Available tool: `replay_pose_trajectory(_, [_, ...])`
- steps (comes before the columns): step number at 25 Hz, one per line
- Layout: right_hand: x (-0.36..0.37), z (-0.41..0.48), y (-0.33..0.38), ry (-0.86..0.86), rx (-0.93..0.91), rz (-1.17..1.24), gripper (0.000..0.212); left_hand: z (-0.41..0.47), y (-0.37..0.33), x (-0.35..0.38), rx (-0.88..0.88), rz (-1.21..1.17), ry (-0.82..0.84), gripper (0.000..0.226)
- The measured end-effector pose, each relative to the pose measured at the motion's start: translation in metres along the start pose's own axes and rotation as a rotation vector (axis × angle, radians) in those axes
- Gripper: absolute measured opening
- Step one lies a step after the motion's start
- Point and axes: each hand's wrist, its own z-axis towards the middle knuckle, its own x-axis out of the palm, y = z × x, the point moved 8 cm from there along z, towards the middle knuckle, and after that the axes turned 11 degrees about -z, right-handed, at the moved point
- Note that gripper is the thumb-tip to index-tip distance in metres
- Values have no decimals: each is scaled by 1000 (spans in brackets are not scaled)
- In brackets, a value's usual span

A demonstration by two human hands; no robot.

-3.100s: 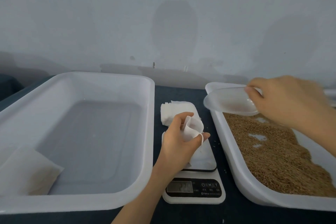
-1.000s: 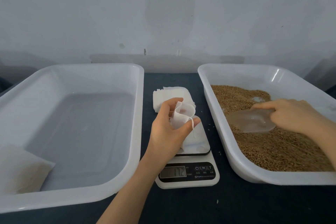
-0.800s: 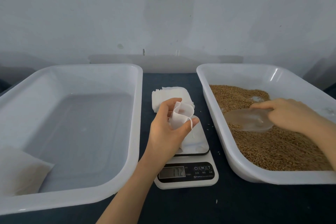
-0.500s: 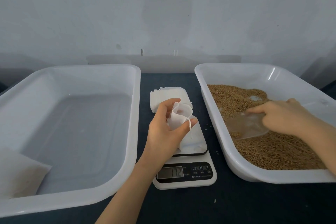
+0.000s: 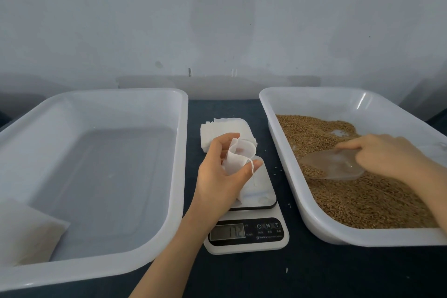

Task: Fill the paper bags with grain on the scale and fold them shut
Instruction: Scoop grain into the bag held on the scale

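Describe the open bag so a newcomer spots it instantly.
Find the scale between the left tray and the grain tray. Over its platform the left hand grips one white paper bag. Unlike the flat stack of bags behind it and the lone bag lying in the left tray, its mouth is held open.

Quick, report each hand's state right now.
Left hand: grips an open paper bag over the scale.
Right hand: grips the clear plastic scoop, dipped in the grain.

A white digital scale (image 5: 246, 247) lies under the left hand (image 5: 217, 181), with stacked white paper bags (image 5: 217, 128) behind it. A white plastic grain tub (image 5: 314, 222) lies under the right hand (image 5: 387, 155), and another white plastic tub (image 5: 179, 152) lies left of both.
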Motion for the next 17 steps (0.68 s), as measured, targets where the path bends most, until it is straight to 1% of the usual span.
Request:
replay_pose_trajectory(4, [-2,-2,-1,-20,9,-2,72,0,0,1,-4,-10,6,47])
replay_pose_trajectory(8, [1,-3,0,34,-13,146,67,0,0,1,-8,-7,8,47])
replay_pose_trajectory(11, [-3,-7,6,41,-54,289,66,1,0,2,-19,-11,14,47])
replay_pose_trajectory(13, [-11,-11,8,14,-72,341,67,1,0,2,-24,-10,21,48])
replay_pose_trajectory(17, [-45,-18,6,-121,-106,309,61,1,3,4,-33,10,36,48])
